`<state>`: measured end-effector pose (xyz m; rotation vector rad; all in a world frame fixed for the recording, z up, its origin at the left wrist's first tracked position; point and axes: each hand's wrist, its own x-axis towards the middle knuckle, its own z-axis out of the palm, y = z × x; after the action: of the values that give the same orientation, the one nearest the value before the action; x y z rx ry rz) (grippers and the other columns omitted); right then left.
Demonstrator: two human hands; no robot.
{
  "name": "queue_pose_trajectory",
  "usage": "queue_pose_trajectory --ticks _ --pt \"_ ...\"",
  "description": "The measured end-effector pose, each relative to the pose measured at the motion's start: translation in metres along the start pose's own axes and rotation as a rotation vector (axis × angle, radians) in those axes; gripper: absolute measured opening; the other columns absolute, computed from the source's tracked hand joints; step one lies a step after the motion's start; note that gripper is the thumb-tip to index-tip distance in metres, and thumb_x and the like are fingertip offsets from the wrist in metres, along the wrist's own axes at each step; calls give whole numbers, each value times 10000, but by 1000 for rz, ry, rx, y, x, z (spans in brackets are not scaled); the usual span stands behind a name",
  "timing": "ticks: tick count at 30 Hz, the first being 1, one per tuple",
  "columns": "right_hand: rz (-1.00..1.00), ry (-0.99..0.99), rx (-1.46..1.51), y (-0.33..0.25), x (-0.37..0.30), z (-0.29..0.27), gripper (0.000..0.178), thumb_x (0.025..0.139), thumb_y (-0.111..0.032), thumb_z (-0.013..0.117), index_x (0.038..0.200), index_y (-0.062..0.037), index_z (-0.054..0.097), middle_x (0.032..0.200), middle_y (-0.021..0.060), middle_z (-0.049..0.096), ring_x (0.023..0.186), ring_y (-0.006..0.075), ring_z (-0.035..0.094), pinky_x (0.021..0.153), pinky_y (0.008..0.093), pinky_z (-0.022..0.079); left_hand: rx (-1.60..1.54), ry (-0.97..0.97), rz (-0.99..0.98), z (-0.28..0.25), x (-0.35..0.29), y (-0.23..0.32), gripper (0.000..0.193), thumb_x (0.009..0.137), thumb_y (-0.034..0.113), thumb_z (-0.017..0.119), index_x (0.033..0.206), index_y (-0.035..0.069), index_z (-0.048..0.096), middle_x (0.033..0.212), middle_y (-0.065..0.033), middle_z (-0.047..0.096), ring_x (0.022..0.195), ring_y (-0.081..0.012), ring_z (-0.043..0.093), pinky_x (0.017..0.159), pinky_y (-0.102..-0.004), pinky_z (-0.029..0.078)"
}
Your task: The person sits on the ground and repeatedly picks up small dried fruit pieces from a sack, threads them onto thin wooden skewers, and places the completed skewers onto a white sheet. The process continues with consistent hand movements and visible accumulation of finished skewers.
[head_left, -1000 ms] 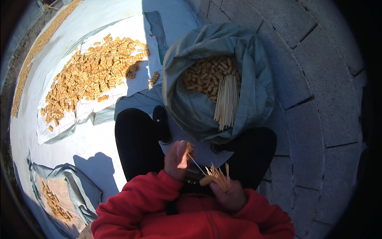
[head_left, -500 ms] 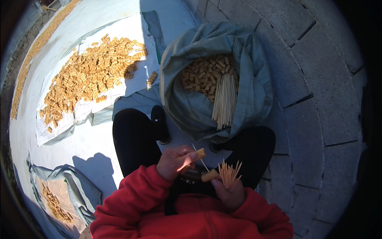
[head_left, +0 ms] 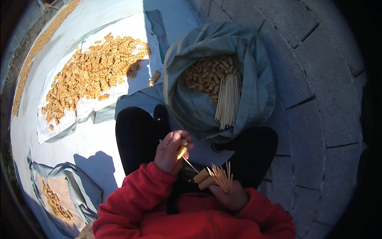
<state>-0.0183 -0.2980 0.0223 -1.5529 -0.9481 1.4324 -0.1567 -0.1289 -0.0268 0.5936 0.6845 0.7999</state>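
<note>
My left hand (head_left: 172, 153) is closed around a thin wooden skewer (head_left: 191, 165), with a short tan cylindrical piece (head_left: 182, 151) at its fingers. That skewer slants down to the right toward two more tan pieces (head_left: 203, 179), side by side at my right hand; whether its end enters one I cannot tell. My right hand (head_left: 230, 196) grips a bundle of pointed wooden skewers (head_left: 221, 178), tips fanned upward. Beyond my knees stands an open grey-green woven sack (head_left: 179, 99) holding many tan pieces (head_left: 207, 73) and a loose bunch of long skewers (head_left: 228, 101).
Left of the sack, a white sheet (head_left: 47, 131) carries a heap of skewered tan pieces (head_left: 95, 67). A smaller pile (head_left: 55, 203) lies on a cloth at lower left. My black-trousered legs (head_left: 133, 135) flank the work. Grey paving blocks (head_left: 314, 131) extend to the right.
My left hand has turned upward and risen slightly, its skewer now slanting from below the fingers. Two tan pieces now show at my right hand, where one showed before.
</note>
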Motion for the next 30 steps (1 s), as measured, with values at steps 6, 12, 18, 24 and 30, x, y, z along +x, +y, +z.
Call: queue_pose_trajectory --ticks 6,12,18,24,30 --pt "31 -1 -24 -11 -3 2 191 879 -106 562 1051 -30 592 863 64 640 766 90 583 692 246 462 344 -94 167 0 -4 2 253 961 212 399 1026 -3 516 893 -89 567 761 -165 579 686 -259 489" --pt "32 78 -210 -12 -5 9 192 846 -105 590 1021 -27 583 772 103 631 676 138 612 607 268 474 398 -190 198 4 -8 -4 264 959 223 399 1054 3 511 974 -93 541 872 -170 569 773 -298 494" --pt "-42 175 -178 -7 -4 4 191 842 -87 579 1021 -17 576 759 110 628 669 151 619 592 267 474 285 -169 -130 -11 -7 5 369 901 308 523 1057 -26 529 908 -110 598 822 -183 601 749 -299 503" --pt "-25 187 -51 -16 0 4 171 865 -78 549 1014 1 578 822 69 641 736 121 605 651 250 465 523 -369 -326 3 -12 19 344 858 296 609 981 -25 610 829 -80 625 747 -127 589 700 -249 475" --pt "118 199 49 -23 6 -4 176 874 -122 548 992 -9 615 693 1 554 604 81 503 554 227 409 103 -255 -362 8 -12 10 306 902 216 501 1106 -6 554 942 -102 621 849 -183 602 780 -288 482"
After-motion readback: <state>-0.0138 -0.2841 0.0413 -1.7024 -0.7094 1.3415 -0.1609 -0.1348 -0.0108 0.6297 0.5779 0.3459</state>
